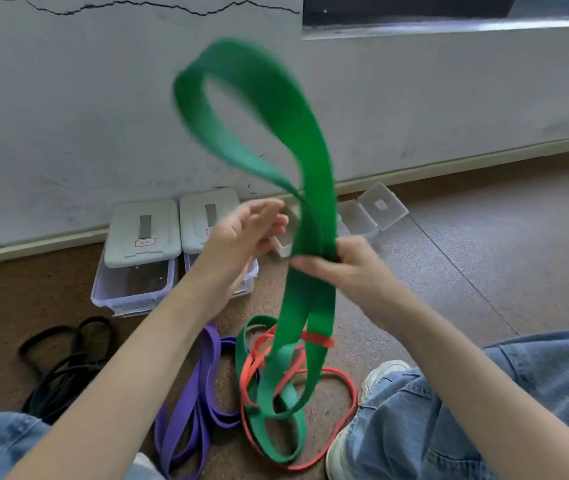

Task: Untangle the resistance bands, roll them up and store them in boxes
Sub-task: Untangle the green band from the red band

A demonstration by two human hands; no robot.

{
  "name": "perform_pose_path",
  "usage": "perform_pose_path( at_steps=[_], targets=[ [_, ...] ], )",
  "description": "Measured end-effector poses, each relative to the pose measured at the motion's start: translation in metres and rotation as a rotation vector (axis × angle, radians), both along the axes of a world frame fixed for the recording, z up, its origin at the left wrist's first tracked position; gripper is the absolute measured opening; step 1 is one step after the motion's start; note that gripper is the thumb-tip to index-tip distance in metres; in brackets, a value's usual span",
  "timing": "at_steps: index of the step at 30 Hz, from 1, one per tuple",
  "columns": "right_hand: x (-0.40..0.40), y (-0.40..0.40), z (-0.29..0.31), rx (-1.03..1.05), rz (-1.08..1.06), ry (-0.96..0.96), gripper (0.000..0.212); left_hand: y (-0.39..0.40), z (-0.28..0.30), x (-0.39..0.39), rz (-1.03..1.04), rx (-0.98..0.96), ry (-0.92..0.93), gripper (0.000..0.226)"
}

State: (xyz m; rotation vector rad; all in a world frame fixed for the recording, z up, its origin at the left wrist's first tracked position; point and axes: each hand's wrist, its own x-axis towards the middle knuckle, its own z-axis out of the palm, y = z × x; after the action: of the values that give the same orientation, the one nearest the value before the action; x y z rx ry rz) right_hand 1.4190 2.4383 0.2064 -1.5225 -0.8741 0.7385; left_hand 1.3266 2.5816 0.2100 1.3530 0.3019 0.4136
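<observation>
Right hand [340, 268] pinching green resistance band [297, 133], blurred loop rising above; left hand [241, 233] spread open just beside it, red band [314, 341] tangled below.

I see the wide green rubber band's [276, 133] loop above my right hand's fingers [314, 263] blurred; my left palm [241, 233] hides the second white-lidded clear box's [207, 209] front.
</observation>
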Motion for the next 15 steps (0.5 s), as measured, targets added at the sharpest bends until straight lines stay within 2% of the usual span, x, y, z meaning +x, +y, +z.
perform_pose_path(
  at_steps=[1, 3, 5, 6, 7, 9, 11, 12, 13, 15],
  targets=[
    [0.005, 0.000, 0.002, 0.089, -0.099, 0.097, 0.009, -0.005, -0.010, 0.001, -0.054, -0.022, 0.119, 0.027],
    [0.013, -0.002, 0.009, 0.217, -0.147, 0.281, 0.007, -0.024, -0.033, -0.002, -0.222, 0.123, 0.300, 0.011],
    [0.013, -0.001, 0.013, 0.225, -0.145, 0.256, 0.011, -0.041, -0.049, -0.006, -0.269, 0.220, 0.323, 0.017],
    [0.013, 0.000, 0.013, 0.220, -0.173, 0.235, 0.011, -0.045, -0.048, -0.007, -0.246, 0.204, 0.324, 0.012],
    [0.016, -0.001, 0.013, 0.220, -0.220, 0.251, 0.009, -0.043, -0.044, -0.008, -0.201, 0.147, 0.305, 0.006],
    [0.025, -0.002, 0.014, 0.188, -0.311, 0.360, 0.012, -0.035, -0.023, -0.007, -0.159, -0.135, 0.182, 0.002],
    [0.029, -0.005, 0.013, 0.050, -0.341, 0.474, 0.025, -0.025, -0.002, -0.007, -0.176, -0.417, 0.026, 0.006],
    [0.027, -0.006, 0.010, -0.030, -0.346, 0.521, 0.027, -0.021, 0.001, -0.006, -0.159, -0.491, 0.015, 0.011],
    [0.023, -0.007, 0.007, -0.082, -0.352, 0.574, 0.024, -0.020, 0.000, -0.006, -0.099, -0.528, 0.071, 0.014],
    [0.019, -0.006, 0.005, -0.061, -0.343, 0.684, 0.017, -0.022, -0.016, -0.010, -0.011, -0.549, 0.296, 0.021]
  ],
)
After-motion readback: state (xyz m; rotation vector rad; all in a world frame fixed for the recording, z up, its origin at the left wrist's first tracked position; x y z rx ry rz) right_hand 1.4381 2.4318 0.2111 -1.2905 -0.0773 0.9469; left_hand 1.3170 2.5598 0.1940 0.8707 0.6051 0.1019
